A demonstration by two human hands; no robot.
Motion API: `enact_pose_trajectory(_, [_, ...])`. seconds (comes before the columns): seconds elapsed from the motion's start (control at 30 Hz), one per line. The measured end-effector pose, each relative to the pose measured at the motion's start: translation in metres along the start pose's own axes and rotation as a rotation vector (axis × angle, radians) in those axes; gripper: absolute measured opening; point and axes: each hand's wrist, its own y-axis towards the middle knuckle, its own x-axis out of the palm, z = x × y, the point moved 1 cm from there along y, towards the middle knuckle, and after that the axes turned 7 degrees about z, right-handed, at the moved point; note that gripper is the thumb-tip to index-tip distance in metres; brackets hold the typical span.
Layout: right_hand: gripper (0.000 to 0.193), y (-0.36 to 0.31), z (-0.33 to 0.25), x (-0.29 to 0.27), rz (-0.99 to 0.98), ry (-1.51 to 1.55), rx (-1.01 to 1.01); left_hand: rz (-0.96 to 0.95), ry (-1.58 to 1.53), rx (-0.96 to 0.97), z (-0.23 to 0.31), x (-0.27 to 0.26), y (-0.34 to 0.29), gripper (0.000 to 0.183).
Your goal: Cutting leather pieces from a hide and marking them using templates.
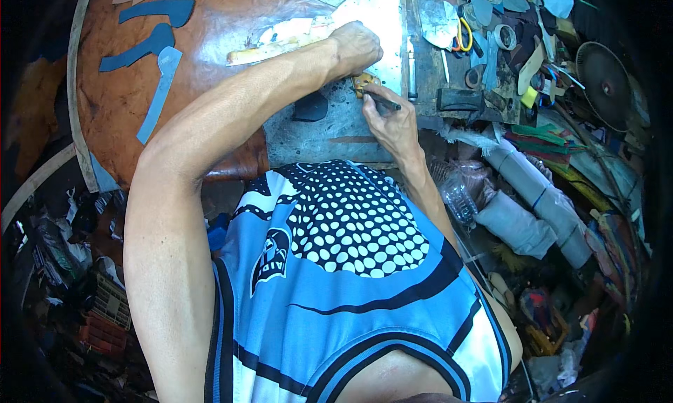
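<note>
Reaching across the bench, my left hand is closed in a fist, knuckles up, over a shiny metal sheet. Whatever its fingers hold is hidden. Just nearer, a small yellowish-brown piece lies between my two hands. My right hand pinches a dark, pen-like tool, tilted, its far end by that piece. The tool's exact kind is unclear. To the left of the right hand rests a flat black cut piece. A pale, stained strip lies beyond my left forearm.
Blue cut pieces lie on brown leather at left. Yellow-handled scissors, a tape roll and a black block crowd the right side. A round fan stands at far right, above wrapped rolls.
</note>
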Motion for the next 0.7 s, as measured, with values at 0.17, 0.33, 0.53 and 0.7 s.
enact_pose_trajectory(0.17, [0.023,-0.002,-0.003,-0.005,-0.006,-0.030,-0.052,-0.079,0.006,-0.048,0.004,-0.006,0.001,0.010])
enact_pose_trajectory(0.33, [0.024,-0.003,-0.004,-0.005,0.005,-0.015,-0.032,-0.033,0.024,-0.017,0.003,-0.005,-0.001,0.013])
enact_pose_trajectory(0.53, [0.022,-0.005,-0.002,-0.006,-0.006,-0.031,-0.055,-0.049,0.032,-0.024,0.003,-0.001,0.000,0.011])
enact_pose_trajectory(0.7, [0.021,-0.005,-0.001,-0.007,-0.016,-0.050,-0.038,-0.035,0.019,-0.015,0.001,0.001,0.001,0.011])
